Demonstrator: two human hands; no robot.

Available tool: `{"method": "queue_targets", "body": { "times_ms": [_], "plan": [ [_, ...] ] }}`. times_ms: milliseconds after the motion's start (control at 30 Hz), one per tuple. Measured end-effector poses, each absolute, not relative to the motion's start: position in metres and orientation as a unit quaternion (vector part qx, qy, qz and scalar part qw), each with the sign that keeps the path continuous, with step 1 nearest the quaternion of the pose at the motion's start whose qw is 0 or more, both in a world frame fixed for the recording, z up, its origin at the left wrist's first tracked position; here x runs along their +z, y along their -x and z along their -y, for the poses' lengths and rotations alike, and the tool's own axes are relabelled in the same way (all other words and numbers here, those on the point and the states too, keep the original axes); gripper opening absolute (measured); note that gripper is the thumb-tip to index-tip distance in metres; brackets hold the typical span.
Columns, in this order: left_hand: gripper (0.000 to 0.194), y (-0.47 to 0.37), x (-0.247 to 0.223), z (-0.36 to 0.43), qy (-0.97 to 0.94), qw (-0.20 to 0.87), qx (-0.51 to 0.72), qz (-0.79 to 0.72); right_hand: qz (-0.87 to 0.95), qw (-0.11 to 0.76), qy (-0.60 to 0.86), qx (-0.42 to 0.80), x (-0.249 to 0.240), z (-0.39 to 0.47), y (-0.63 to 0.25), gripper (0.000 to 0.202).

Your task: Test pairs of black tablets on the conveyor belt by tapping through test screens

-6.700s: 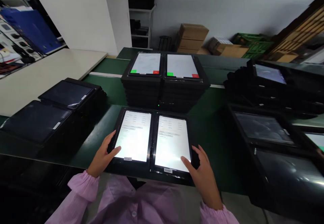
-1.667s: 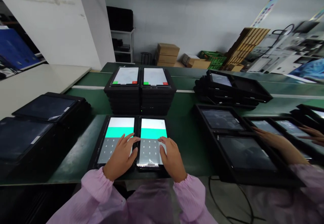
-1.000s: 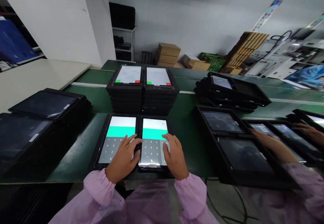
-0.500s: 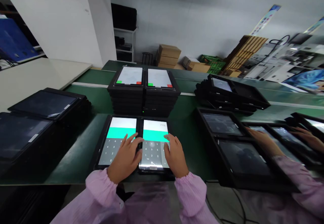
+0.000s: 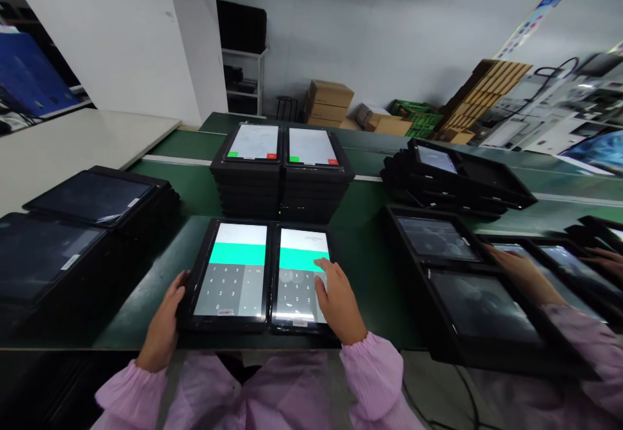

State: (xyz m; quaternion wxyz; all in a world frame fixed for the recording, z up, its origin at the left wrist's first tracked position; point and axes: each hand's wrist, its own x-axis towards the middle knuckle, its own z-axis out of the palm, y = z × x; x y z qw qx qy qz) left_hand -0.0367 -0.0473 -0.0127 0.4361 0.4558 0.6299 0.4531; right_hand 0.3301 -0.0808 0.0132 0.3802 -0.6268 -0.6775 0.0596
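Two lit tablets lie side by side in a black tray, both showing a calculator keypad under a teal band. Beside the outer edge of the left tablet (image 5: pixel 231 287) is my left hand (image 5: pixel 165 320), its fingers along the tray's side and partly hidden. My right hand (image 5: pixel 338 297) is over the right side of the right tablet (image 5: pixel 296 287), fingers apart, with a fingertip at the teal band; it holds nothing. Small characters show at the top of the right screen. Behind them, two tablets with white screens (image 5: pixel 254 141) top a stack of black trays (image 5: pixel 311 193).
Dark tablets (image 5: pixel 97 196) lie on trays at the left. To the right stand a tray with two dark tablets (image 5: pixel 481 303) and a tilted tray stack (image 5: pixel 438 180). Another person's hand (image 5: pixel 525 274) reaches over tablets at the far right. Cartons (image 5: pixel 328 102) stand behind the green table (image 5: pixel 374 255).
My left hand has moved left, off the tablets to the tray's outer side. My right hand stays over the right tablet, whose top line shows more characters. The view has shifted slightly.
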Motion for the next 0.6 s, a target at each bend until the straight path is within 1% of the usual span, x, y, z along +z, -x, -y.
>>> {"method": "queue_targets", "body": {
  "times_ms": [133,200,267,333,400,500,600],
  "plan": [
    [0.058,0.022,-0.015,0.062,-0.444,0.454,0.451,-0.627,0.634,0.409,0.654,0.054,0.018,0.085,-0.328,0.032],
    [0.058,0.020,-0.009,0.065,-0.447,0.466,0.439,-0.625,0.610,0.427,0.666,0.053,0.020,0.087,-0.330,0.032],
    [0.059,0.021,0.002,0.063,-0.454,0.451,0.437,-0.632,0.603,0.430,0.670,0.059,0.022,0.090,-0.331,0.032],
    [0.058,0.019,0.015,0.058,-0.488,0.390,0.453,-0.636,0.607,0.431,0.665,0.063,0.021,0.091,-0.328,0.032],
    [0.051,0.012,0.031,0.051,-0.571,0.308,0.450,-0.613,0.624,0.435,0.646,0.063,0.020,0.090,-0.319,0.031],
    [0.035,-0.007,0.050,0.039,-0.747,0.228,0.355,-0.514,0.671,0.431,0.599,0.071,0.020,0.084,-0.295,0.030],
    [0.035,-0.029,0.058,0.027,-0.852,0.175,0.259,-0.421,0.722,0.415,0.549,0.080,0.025,0.074,-0.265,0.030]
  ]
}}
